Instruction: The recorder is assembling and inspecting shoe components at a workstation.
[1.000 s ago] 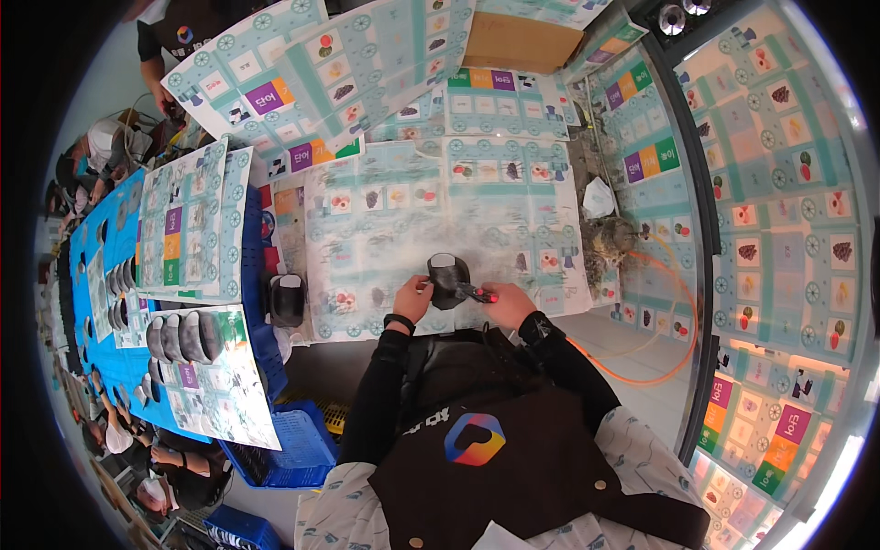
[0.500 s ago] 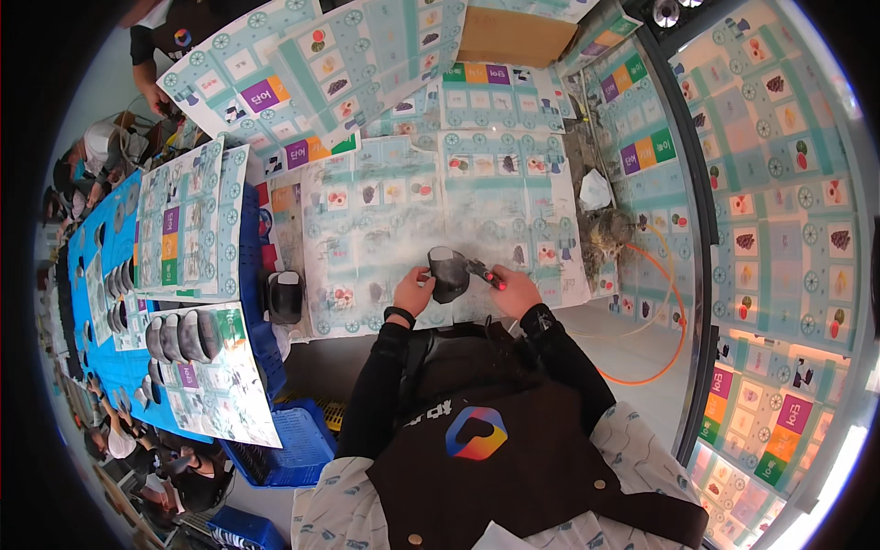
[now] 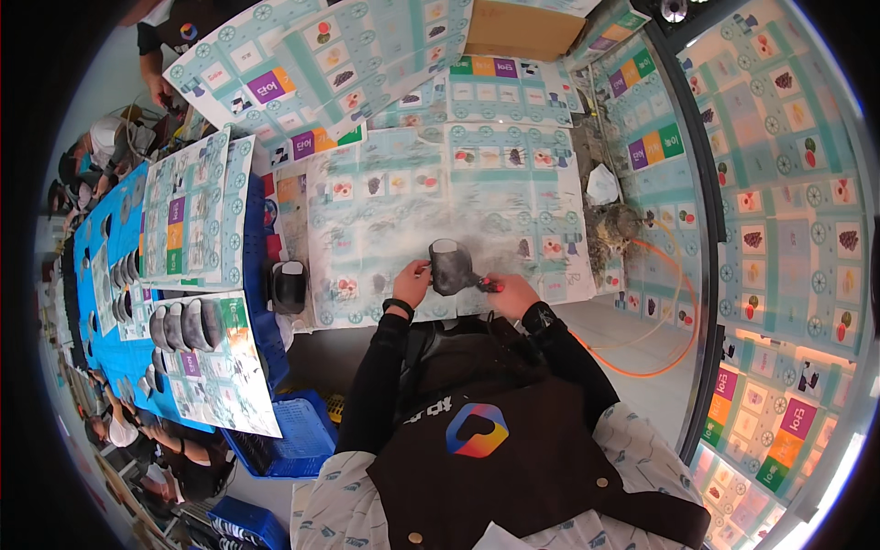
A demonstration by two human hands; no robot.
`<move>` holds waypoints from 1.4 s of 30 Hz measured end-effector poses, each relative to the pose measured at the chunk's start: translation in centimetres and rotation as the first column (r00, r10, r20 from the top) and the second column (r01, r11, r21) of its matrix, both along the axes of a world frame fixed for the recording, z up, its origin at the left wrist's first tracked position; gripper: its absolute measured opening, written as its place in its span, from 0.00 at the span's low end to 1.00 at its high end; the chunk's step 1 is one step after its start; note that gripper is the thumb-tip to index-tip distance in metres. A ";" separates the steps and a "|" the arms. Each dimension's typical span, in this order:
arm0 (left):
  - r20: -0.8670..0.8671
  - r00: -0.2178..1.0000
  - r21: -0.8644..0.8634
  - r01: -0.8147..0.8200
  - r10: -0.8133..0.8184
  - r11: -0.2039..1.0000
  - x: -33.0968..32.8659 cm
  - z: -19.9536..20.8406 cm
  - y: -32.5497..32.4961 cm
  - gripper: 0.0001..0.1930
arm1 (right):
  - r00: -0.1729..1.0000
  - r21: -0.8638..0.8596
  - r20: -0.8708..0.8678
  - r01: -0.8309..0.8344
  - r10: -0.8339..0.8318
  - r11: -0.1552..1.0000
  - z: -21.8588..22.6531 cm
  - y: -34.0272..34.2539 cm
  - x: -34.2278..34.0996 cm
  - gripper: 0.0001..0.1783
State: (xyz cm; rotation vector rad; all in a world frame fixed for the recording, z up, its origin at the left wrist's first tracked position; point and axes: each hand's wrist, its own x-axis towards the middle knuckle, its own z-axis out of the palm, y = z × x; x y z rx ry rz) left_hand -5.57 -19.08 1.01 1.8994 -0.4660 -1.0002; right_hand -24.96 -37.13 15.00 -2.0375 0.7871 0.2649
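Note:
My left hand (image 3: 412, 283) pinches the left edge of a dark, rounded slipper-like piece (image 3: 450, 272) with a pale patch at its top. The piece is above a smudged paper sheet (image 3: 385, 243) on the worktable. Fingers of my right hand (image 3: 513, 296) are closed round a small dark tool with red on it, which looks like a spray gun (image 3: 488, 283). Its front end is by the lower right edge of the piece; whether they touch I cannot tell. Left of the table sits a similar dark piece (image 3: 288, 288).
Several grey pieces (image 3: 187, 327) line a printed board at left, beside a blue crate (image 3: 295, 431). Upright printed boards (image 3: 312, 64) and a cardboard panel (image 3: 518, 29) stand behind. An orange hose (image 3: 678, 348) loops at right. Other people work at far left.
The tool and my right hand have shifted slightly, with the tool now lower against the piece's right side. The piece has turned a little and sits slightly higher.

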 end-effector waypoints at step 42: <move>-0.269 0.904 -0.049 -0.358 0.332 0.933 1.9 2.8 13.7 0.16 | 0.993 0.452 0.024 0.094 -0.118 0.887 -3.3 -2.8 2.0 0.21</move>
